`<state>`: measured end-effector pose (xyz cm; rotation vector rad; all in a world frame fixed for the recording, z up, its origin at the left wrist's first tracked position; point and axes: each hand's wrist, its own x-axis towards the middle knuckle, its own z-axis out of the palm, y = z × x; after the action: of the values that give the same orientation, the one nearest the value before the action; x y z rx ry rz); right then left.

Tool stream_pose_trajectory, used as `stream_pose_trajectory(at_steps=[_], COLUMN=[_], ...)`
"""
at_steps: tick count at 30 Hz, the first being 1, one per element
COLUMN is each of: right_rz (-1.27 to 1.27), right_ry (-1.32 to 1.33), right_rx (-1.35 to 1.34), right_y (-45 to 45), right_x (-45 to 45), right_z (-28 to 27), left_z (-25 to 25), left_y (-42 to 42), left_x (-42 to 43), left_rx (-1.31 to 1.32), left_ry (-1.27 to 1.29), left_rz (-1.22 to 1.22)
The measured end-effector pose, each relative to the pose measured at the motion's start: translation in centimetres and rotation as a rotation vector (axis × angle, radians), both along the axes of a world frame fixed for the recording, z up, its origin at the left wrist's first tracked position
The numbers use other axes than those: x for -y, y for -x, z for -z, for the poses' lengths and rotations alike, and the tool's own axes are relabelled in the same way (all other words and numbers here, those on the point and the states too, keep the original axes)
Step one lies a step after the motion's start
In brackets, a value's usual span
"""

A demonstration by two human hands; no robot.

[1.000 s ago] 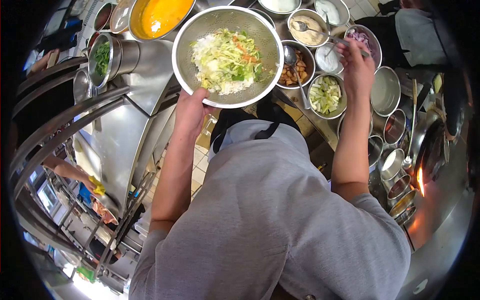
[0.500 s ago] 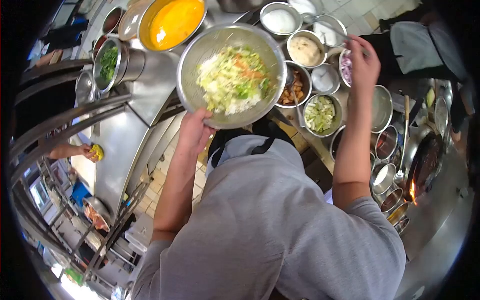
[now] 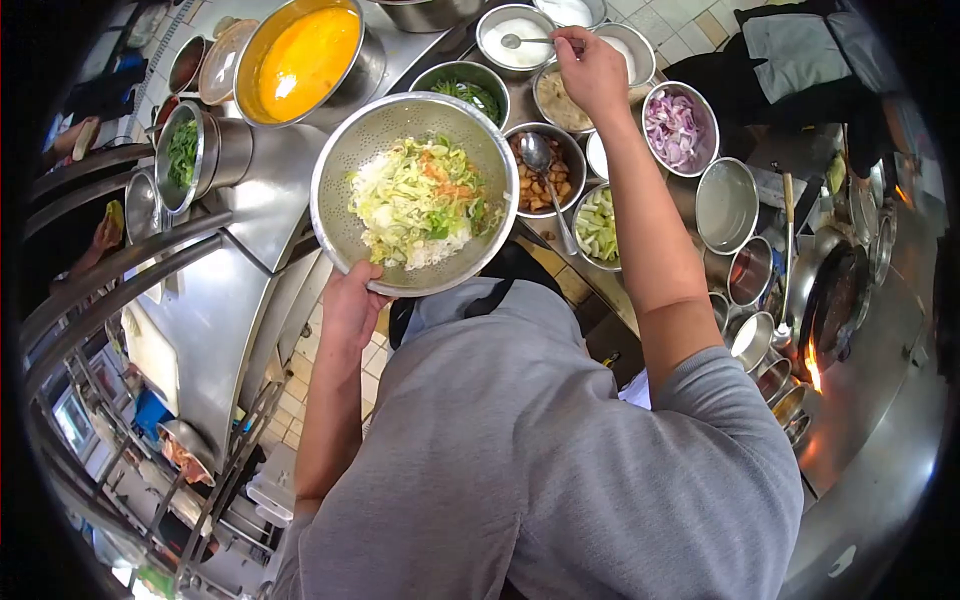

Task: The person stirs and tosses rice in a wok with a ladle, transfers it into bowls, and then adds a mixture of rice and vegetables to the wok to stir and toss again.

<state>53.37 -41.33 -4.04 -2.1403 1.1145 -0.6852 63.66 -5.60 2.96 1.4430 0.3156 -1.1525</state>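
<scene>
My left hand (image 3: 352, 303) grips the near rim of a perforated metal bowl (image 3: 335, 215) that holds shredded greens, white pieces and some orange shreds. My right hand (image 3: 592, 72) is closed on the handle of a small spoon (image 3: 512, 41), whose tip is over a bowl of white powder (image 3: 515, 58). Below that hand is a bowl of beige paste (image 3: 562, 98), partly hidden by it. A bowl of browned chunks (image 3: 545, 190) with a larger spoon in it and a bowl of chopped pale green vegetable (image 3: 597, 225) sit nearer me.
An orange liquid fills a big bowl (image 3: 308, 62) at the upper left. Sliced purple onion (image 3: 676, 130) stands right of my right arm. Farther right, a flame (image 3: 812, 368) burns beside a dark wok (image 3: 838, 300). Another person's hand (image 3: 108, 230) shows at the left.
My right hand has moved left with the spoon, to the white powder bowl. The perforated bowl in my left hand has shifted left and lower, uncovering a bowl of dark greens behind it.
</scene>
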Motion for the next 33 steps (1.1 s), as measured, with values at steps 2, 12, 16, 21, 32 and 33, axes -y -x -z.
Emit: stream_pose_trajectory(at_steps=[2,12,16,21,32,33], right_rz=[-0.003,0.009,0.181,0.116,0.336,0.316], right_ry=[-0.004,-0.347,-0.578,-0.936,-0.569,-0.645], right_rx=[-0.044,0.264,0.472,0.852,0.547,0.481], right_y=[-0.2,0.9,2.6,6.8,14.7,14.0], right_x=[0.0,-0.9,-1.2,-2.2,-3.7,-4.6], right_z=[0.7,1.6,0.5,-4.8,-2.1,-1.8], left_z=[0.0,1.7,1.5,2.2,2.9,2.9], left_y=[0.0,-1.2,-1.1,-1.4,-0.9,-1.1], left_x=[0.1,0.4,1.9,4.5,3.9,2.6], left_rx=[0.005,-0.01,0.017,0.004,-0.437,-0.506], left_ry=[-0.006,0.02,0.017,0.051,0.323,0.35], left_rz=[-0.006,0.035,0.059,0.097,0.129,0.113])
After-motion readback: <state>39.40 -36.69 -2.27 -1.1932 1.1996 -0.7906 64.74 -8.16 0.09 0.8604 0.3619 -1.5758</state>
